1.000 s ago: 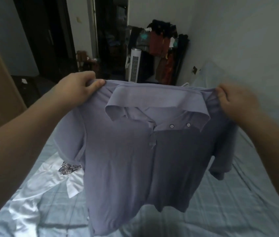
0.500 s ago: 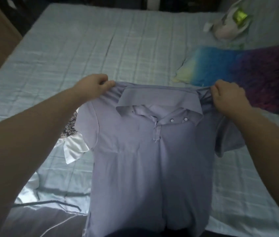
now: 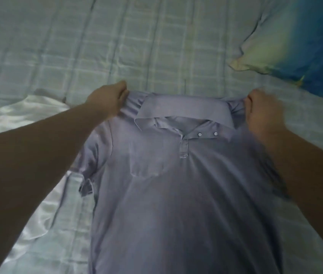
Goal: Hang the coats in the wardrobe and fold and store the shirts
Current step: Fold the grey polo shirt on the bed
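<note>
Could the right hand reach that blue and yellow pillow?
Probably yes: only bedsheet lies between the right hand and the pillow, but it grips the shirt and would have to let go first.

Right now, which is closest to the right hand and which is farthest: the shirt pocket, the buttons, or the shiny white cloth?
1. Buttons, just left of the right hand, below the collar.
2. Chest pocket, middle-left of the lavender polo shirt.
3. Shiny white cloth, far left on the bed.
</note>
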Available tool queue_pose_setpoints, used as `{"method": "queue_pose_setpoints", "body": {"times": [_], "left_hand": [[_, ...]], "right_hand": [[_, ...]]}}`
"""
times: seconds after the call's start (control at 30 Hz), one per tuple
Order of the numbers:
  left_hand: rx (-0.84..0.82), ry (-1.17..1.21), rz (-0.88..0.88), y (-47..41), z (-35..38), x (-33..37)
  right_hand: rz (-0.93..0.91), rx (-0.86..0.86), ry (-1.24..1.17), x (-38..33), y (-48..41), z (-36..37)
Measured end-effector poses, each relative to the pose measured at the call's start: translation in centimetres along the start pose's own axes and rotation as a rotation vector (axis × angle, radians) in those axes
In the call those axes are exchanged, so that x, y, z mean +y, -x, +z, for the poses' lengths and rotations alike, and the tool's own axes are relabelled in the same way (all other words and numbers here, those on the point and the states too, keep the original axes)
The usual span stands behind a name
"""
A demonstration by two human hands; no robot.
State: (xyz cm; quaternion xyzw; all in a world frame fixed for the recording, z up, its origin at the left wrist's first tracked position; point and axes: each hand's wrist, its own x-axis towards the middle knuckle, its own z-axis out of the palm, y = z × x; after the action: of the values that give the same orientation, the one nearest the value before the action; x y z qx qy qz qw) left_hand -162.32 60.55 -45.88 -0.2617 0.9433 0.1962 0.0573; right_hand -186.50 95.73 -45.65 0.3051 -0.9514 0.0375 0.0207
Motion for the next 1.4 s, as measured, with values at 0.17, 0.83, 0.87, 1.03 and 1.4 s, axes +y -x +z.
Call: {"method": "queue_pose_setpoints", "body": {"times": [0.17, 0.83, 0.87, 1.03, 1.4], "left_hand": [[0.111, -0.128, 0.075, -2.9, 4.7, -2.1], [-0.044, -0.274, 0.396, 1.6, 8.5, 6.2], [-0.021, -0.27, 0.407, 1.8, 9.0, 5.8], [0.001, -0.255, 0.389, 2.1, 10.7, 5.1], [0.019, 0.066, 0.31, 6.0, 6.3, 3.8]], "right_hand": [[-0.021, -0.052, 0.05, 0.5, -2.8, 5.1], [-0.392, -0.184, 0.047, -6.4, 2.7, 5.0], [-0.412, -0.192, 0.075, -5.8, 3.0, 5.7], [-0.444, -0.178, 0.069, -4.8, 2.9, 8.0], [-0.329, -0.239, 0.111, -9.2, 3.3, 4.0]]}}
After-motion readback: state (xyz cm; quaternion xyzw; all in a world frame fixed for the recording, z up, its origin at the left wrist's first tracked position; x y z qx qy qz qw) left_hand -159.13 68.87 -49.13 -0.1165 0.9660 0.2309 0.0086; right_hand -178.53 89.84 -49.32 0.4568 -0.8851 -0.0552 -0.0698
